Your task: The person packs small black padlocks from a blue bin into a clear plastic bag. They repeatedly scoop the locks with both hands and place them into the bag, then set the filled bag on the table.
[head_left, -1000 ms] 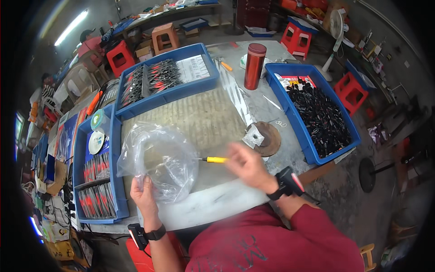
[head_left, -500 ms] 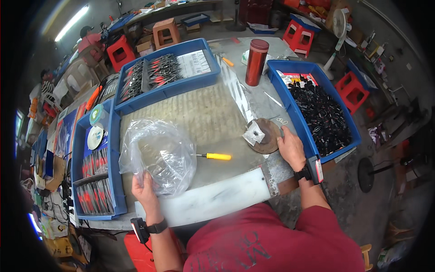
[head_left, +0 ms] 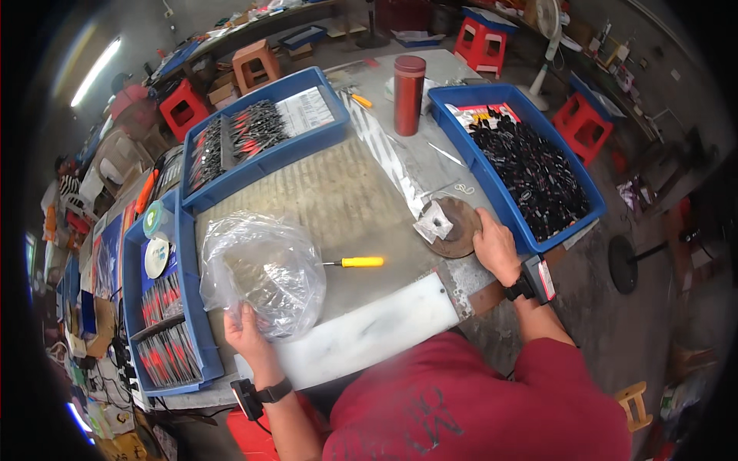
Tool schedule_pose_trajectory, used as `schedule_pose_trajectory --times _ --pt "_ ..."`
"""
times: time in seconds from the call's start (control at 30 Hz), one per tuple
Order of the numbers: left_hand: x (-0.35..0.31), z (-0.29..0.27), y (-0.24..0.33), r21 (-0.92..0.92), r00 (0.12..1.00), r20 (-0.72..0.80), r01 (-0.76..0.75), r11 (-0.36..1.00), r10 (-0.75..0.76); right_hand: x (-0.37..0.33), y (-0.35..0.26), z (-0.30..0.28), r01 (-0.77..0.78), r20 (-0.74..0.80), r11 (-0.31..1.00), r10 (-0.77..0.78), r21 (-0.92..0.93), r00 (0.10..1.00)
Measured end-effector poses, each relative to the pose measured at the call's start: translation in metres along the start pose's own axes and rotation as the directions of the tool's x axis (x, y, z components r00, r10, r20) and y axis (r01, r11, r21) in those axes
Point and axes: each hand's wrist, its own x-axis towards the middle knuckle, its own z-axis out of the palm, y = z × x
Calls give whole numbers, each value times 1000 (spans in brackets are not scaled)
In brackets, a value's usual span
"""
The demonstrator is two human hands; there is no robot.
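Observation:
My left hand (head_left: pixel 246 334) pinches the near edge of a clear plastic bag (head_left: pixel 269 273), which lies loosely bunched on the worktable. My right hand (head_left: pixel 496 247) is at the right rim of a round brown disc (head_left: pixel 463 234), its fingers closed against the edge; the fingertips' undersides are hidden. On the disc sits a crumpled whitish piece with a hole (head_left: pixel 435 221). From it a shiny pale strip (head_left: pixel 384 154) runs away across the table. Between my hands lies a screwdriver with a yellow handle (head_left: pixel 361 262), its shaft reaching the bag.
A blue tray of small black parts (head_left: pixel 596 206) stands right. Blue trays with red and grey pieces (head_left: pixel 323 137) stand far left and left (head_left: pixel 201 338). A red flask (head_left: pixel 409 100) stands at the back. A white board (head_left: pixel 369 330) lies along the near edge.
The whole view has shifted and tilted slightly. Both hands keep their places, the left at the bag and the right at the disc.

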Motion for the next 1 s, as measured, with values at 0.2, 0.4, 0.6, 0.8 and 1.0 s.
schedule_pose_trajectory --times 0.2,0.4,0.6,0.8,1.0 --pt "2 1 1 -49 1000 -22 5 999 -6 -13 4 -2 -12 -43 1000 13 14 999" --pt "-1 5 6 -18 1000 13 -3 1000 3 -26 10 0 4 -112 1000 0 31 994" --pt "3 28 27 -14 995 102 -16 1000 17 -33 10 -5 -63 -104 996 69 55 992" --pt "12 64 47 -49 976 217 -11 999 22 -37 17 -8 -39 -116 993 52 109 992" --pt "28 124 30 -56 951 302 80 995 -60 -40 28 -11 -24 -95 991 37 133 995"
